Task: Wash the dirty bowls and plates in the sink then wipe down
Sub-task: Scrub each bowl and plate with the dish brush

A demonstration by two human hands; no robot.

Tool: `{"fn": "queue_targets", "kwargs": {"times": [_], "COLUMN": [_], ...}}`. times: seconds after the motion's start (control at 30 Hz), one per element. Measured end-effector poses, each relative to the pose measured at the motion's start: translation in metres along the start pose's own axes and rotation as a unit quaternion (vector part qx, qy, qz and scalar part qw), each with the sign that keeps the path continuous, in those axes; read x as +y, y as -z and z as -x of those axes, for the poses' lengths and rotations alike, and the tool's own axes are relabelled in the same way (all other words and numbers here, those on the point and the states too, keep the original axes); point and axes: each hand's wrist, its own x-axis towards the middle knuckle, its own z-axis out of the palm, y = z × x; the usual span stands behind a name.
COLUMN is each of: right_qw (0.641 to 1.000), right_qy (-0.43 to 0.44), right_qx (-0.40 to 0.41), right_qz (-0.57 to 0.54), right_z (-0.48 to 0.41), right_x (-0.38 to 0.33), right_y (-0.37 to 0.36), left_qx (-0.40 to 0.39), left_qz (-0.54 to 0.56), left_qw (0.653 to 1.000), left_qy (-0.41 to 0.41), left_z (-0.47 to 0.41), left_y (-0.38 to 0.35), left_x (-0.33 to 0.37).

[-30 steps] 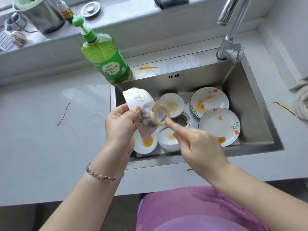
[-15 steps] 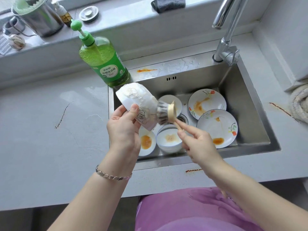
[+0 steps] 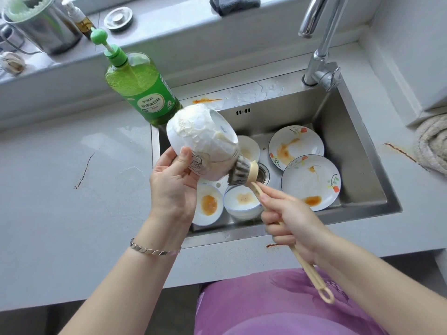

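Note:
My left hand (image 3: 173,187) grips a white bowl (image 3: 202,137) by its rim, tipped on its side over the sink's left edge, its outside covered in suds. My right hand (image 3: 287,221) holds the beige handle of a dish brush (image 3: 242,170), whose dark bristles press against the bowl's lower right side. In the steel sink (image 3: 358,151) lie two flowered plates (image 3: 296,145) (image 3: 312,181) with orange stains, and several small stained bowls (image 3: 243,201) and saucers (image 3: 209,204).
A green dish soap bottle (image 3: 142,90) stands at the sink's back left corner. The faucet (image 3: 321,56) rises at the back right. A grey cloth (image 3: 233,3) and a metal pot (image 3: 38,22) sit on the ledge. Orange smears mark the counter (image 3: 401,151).
The bowl has turned so its soapy outside and foot face up. The brush has swung from facing me to pressing its bristles on the bowl's side.

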Motion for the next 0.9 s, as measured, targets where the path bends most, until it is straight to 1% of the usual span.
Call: {"fn": "queue_targets", "kwargs": {"times": [0.07,0.17,0.27,0.33,0.4,0.47,0.53,0.6,0.73,0.9], "right_qw": [1.0,0.999,0.996,0.983,0.953,0.916,0.893,0.874,0.871,0.875], "right_qy": [-0.015,-0.021,0.008,0.048,0.128,0.211,0.242,0.24,0.181,0.202], "right_qx": [-0.004,0.025,0.045,0.056,0.073,0.056,0.02,0.017,0.036,0.007], "right_qz": [-0.016,-0.016,0.08,0.17,0.265,0.337,0.379,0.423,0.455,0.441], "right_z": [-0.002,-0.012,-0.014,-0.011,-0.005,0.005,0.015,0.018,0.011,0.026], "right_x": [0.001,-0.006,-0.012,-0.015,-0.016,-0.016,-0.015,-0.019,-0.028,-0.031], "right_y": [0.007,0.023,0.036,0.038,0.036,0.032,0.028,0.029,0.039,0.026], "left_qx": [-0.036,-0.123,-0.241,-0.283,-0.291,-0.302,-0.309,-0.309,-0.307,-0.278], "left_qz": [-0.039,-0.102,-0.182,-0.263,-0.319,-0.344,-0.37,-0.385,-0.379,-0.359], "left_qw": [0.999,0.986,0.95,0.919,0.898,0.884,0.871,0.864,0.868,0.886], "left_qy": [0.012,0.047,0.077,0.084,0.086,0.092,0.097,0.101,0.09,0.088], "left_z": [0.003,0.008,0.01,0.012,0.015,0.017,0.018,0.019,0.021,0.02], "left_y": [0.004,0.019,0.037,0.045,0.048,0.05,0.052,0.054,0.056,0.061], "left_x": [0.003,0.01,0.017,0.016,0.013,0.01,0.007,0.003,-0.001,-0.002]}}
